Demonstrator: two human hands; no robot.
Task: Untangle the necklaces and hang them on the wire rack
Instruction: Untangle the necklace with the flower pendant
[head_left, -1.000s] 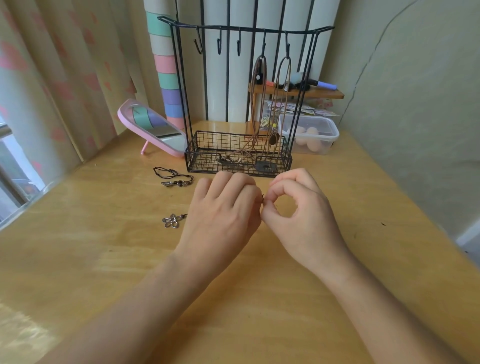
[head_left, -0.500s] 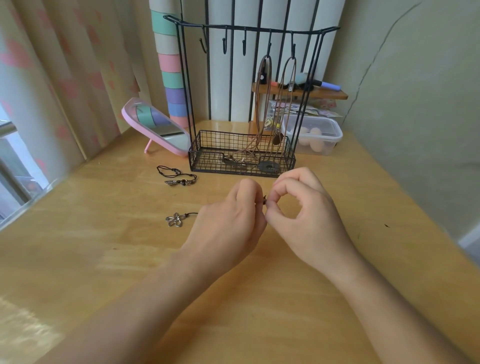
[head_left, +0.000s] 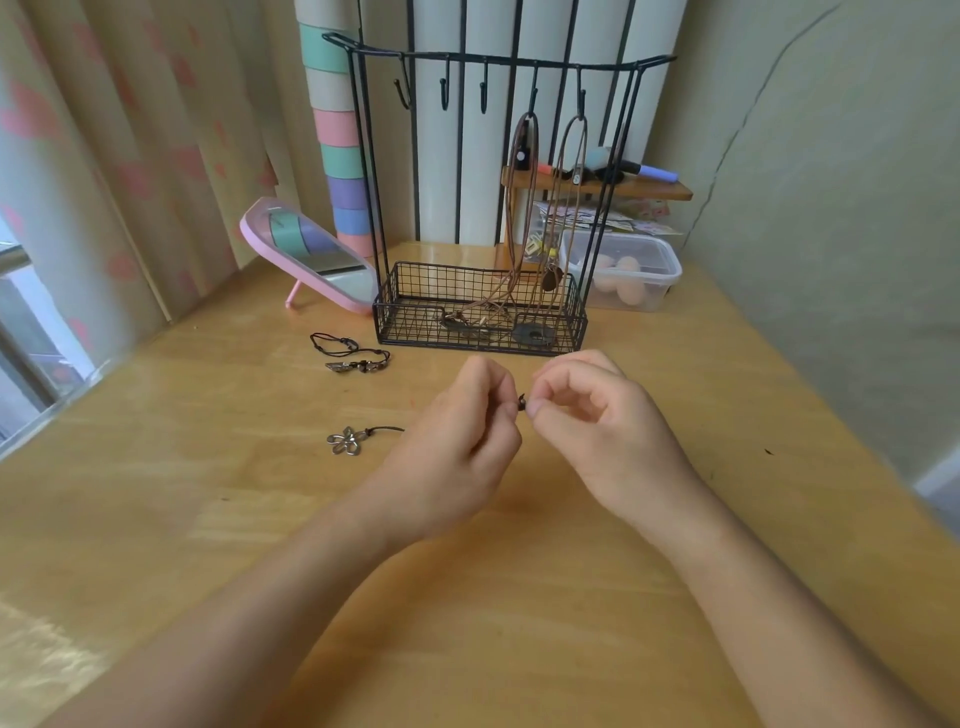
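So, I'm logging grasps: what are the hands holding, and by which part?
The left hand and right hand both pinch the black cord at a small dark knot; its flower pendant lies on the table.

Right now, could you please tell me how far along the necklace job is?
Done: two brown necklaces hang on the wire rack. In hand: the left hand and right hand pinch the dark cord of the flower-pendant necklace. Left: hanging that one and the dark necklace on the table; three hooks are free.
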